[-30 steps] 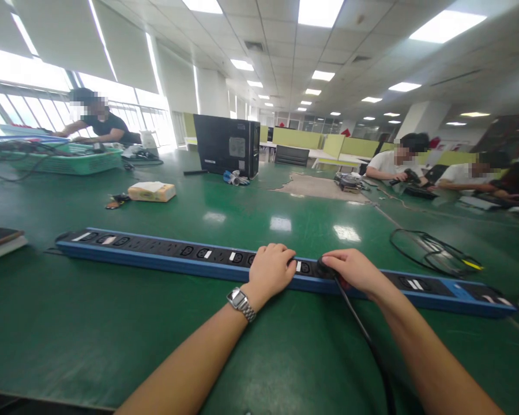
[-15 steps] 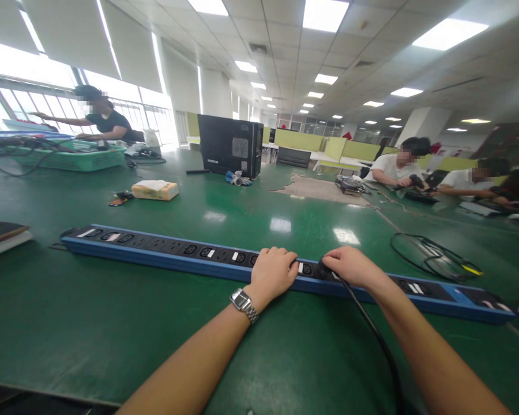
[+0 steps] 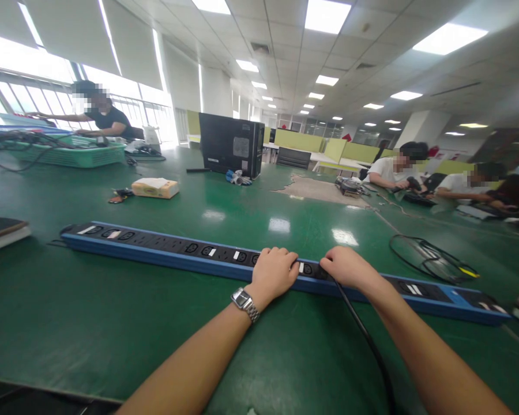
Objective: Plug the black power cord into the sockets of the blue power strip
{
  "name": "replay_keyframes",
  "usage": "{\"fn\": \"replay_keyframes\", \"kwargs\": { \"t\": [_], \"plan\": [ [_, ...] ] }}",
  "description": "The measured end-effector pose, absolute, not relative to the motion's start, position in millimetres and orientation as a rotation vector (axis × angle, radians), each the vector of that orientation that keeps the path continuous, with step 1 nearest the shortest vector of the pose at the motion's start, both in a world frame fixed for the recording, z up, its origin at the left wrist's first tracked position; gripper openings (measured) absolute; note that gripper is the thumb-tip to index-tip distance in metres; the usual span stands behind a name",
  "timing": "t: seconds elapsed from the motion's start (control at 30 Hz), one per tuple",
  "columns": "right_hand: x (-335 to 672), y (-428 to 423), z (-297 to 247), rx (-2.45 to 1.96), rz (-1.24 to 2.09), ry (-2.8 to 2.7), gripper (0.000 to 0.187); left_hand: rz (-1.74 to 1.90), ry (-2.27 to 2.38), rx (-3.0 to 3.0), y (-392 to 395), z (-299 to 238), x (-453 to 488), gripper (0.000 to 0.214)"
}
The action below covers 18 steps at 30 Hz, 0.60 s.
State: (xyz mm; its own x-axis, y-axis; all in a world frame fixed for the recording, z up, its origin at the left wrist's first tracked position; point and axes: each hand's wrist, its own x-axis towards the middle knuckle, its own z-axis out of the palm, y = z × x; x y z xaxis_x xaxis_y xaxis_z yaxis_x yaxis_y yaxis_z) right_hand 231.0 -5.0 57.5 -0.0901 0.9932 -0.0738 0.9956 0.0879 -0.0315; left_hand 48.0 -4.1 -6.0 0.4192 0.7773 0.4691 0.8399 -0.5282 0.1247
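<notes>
A: Your left hand [image 3: 274,271] sits at 12 o'clock, fingers curled into a loose fist, knuckles down on the long blue power strip with a black socket face [image 3: 190,253]. You wear a silver metal wristwatch [image 3: 244,302] on that wrist.

B: That strip lies flat on the glossy green table [image 3: 90,323], running from your 10 o'clock across to your 3 o'clock. Your right hand [image 3: 348,268] is just beside the left, at 1 o'clock, closed over the end of the thin black cable [image 3: 365,337] where it meets the strip. The plug itself is hidden under your fingers.

A: The cable trails back toward you at 5 o'clock.

B: A loose coil of black wire [image 3: 432,259] lies at 2 o'clock, well apart from the strip. A yellow cardboard tissue box [image 3: 154,188] is at 11 o'clock, and a black computer tower [image 3: 230,144] stands farther off at 12.
</notes>
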Motion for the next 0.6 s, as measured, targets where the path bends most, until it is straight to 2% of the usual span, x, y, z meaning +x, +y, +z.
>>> {"fn": "replay_keyframes", "kwargs": {
  "t": [0.6],
  "plan": [
    [220,-31,51,2.225,0.036,2.202,0.043,-0.725,-1.506,-2.539,-4,-5,49,0.029]
  ]
}}
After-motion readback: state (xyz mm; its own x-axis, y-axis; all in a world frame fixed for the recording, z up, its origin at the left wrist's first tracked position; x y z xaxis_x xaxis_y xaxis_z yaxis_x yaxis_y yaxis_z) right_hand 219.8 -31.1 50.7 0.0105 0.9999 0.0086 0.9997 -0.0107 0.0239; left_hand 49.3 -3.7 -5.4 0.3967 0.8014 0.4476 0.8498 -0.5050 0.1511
